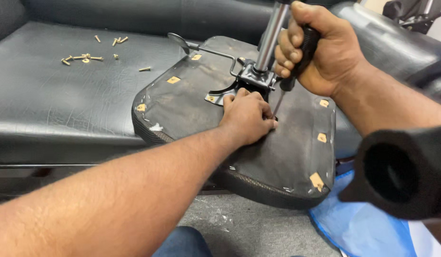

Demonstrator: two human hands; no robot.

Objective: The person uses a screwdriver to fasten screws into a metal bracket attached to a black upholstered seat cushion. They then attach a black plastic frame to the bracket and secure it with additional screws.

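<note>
Black foam tube (pixel 401 173) lower right, nearest. Left hand (pixel 248 116) pressed on upturned black chair seat (pixel 287 157), frame centre, fingers curled. Right hand (pixel 320 47) gripping black-handled screwdriver (pixel 296 57) w/ tip at metal bracket (pixel 251 78). Brass screws (pixel 87 57) upper left.

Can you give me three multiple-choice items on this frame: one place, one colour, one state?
1. Where do the loose screws lie?
A. on the black sofa seat
B. on the grey floor
C. on the blue sheet

2. What colour is the screwdriver's handle?
A. red
B. black
C. yellow

3. How is the right hand?
A. open, flat
B. shut on the handle
C. out of view

Answers:
1 A, they are scattered on the cushion, upper left.
2 B, dark grip shows between the fingers.
3 B, fingers wrap it, while the left hand rests at the screwdriver's tip on the upturned chair seat.
</note>
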